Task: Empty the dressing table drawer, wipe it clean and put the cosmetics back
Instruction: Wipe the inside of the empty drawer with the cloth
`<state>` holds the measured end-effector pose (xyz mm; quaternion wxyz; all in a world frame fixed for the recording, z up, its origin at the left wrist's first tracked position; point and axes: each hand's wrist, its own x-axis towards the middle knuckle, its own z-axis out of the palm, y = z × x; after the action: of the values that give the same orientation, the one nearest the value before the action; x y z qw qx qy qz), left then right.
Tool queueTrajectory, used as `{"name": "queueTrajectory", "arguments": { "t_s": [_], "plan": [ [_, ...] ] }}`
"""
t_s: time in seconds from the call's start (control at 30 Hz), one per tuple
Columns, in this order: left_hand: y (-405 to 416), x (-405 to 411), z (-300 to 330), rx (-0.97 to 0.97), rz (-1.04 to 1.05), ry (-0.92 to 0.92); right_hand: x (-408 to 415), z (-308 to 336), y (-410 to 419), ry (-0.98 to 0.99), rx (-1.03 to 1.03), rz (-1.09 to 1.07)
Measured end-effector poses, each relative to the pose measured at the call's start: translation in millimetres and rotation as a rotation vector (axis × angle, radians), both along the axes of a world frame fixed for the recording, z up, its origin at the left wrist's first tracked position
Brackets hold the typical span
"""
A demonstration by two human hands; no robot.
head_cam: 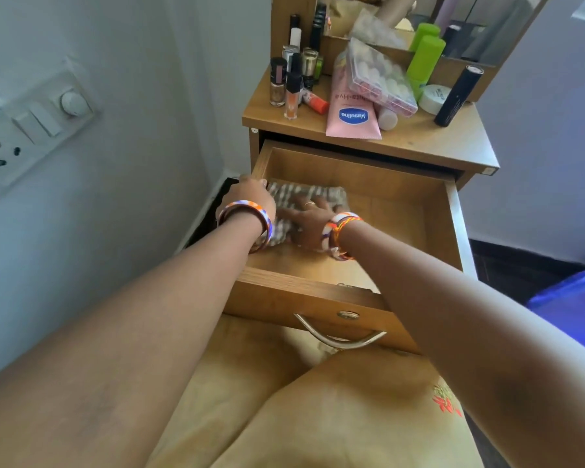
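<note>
The wooden drawer (399,197) of the dressing table stands pulled out, holding only a checked cloth (294,194). My right hand (306,219) lies flat on the cloth, fingers spread, pressing it to the drawer floor at the left. My left hand (254,194) grips the drawer's left wall near its back. On the tabletop (453,140) stand the cosmetics: small bottles (293,82), a pink Vaseline tube (352,113), a clear palette box (380,79), a green bottle (424,59), a white jar (434,97) and a black tube (458,96).
A mirror (419,18) rises behind the tabletop. A switch board (31,130) is on the white wall to the left. The drawer's metal handle (340,336) hangs over my lap. A blue cloth (574,298) lies at the right.
</note>
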<state>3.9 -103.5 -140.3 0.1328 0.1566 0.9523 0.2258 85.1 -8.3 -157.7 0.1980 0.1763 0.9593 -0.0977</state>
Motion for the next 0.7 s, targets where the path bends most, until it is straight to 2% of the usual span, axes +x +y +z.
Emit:
{"name": "queueTrajectory", "arguments": {
  "t_s": [0.13, 0.27, 0.37, 0.43, 0.6, 0.7],
  "plan": [
    [0, 0, -3, 0.024, 0.003, -0.003, 32, 1, 55, 0.098, 0.013, -0.199],
    [1, 2, -4, 0.054, 0.015, -0.023, 83, 17, 90, -0.011, 0.150, -0.318],
    [1, 4, -2, 0.032, 0.018, -0.001, 93, 31, 78, -0.046, 0.173, -0.305],
    [1, 5, -2, 0.026, 0.022, 0.012, 95, 44, 58, -0.112, 0.190, -0.304],
    [1, 3, -3, 0.065, 0.021, -0.017, 113, 31, 44, -0.468, 0.154, -0.345],
    [2, -1, -7, 0.095, 0.029, -0.035, 130, 49, 31, -0.328, 0.023, -0.538]
  ]
}}
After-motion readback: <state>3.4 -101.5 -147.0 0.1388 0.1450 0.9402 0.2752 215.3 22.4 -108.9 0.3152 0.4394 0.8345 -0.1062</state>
